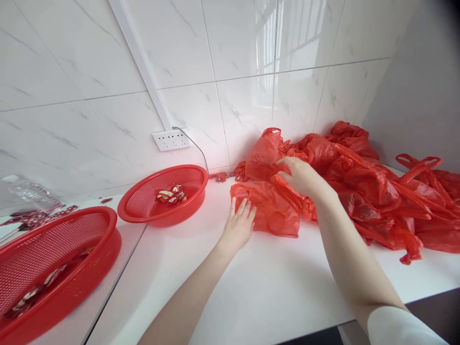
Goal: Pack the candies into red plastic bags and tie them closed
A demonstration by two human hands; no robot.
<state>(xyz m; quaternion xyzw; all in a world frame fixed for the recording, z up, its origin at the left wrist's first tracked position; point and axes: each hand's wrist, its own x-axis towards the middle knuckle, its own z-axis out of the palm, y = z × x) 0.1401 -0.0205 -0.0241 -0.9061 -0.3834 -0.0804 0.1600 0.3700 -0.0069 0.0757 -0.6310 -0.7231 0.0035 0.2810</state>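
A thin red plastic bag lies spread on the white table in front of me. My left hand rests at its left edge, fingers stretched out and apart. Over the bag's upper right side is my right hand, its fingers bent and spaced apart, with no hold on anything that I can make out. Behind and to the right spreads a big heap of crumpled red plastic bags. One bag of the heap stands up against the wall, just left of my right hand.
Left of my hands stands a red mesh basket holding small wrapped packets. A larger red basket with packets is nearer at far left. Behind it lies a clear plastic bottle. A socket strip with a cable is on the tiled wall.
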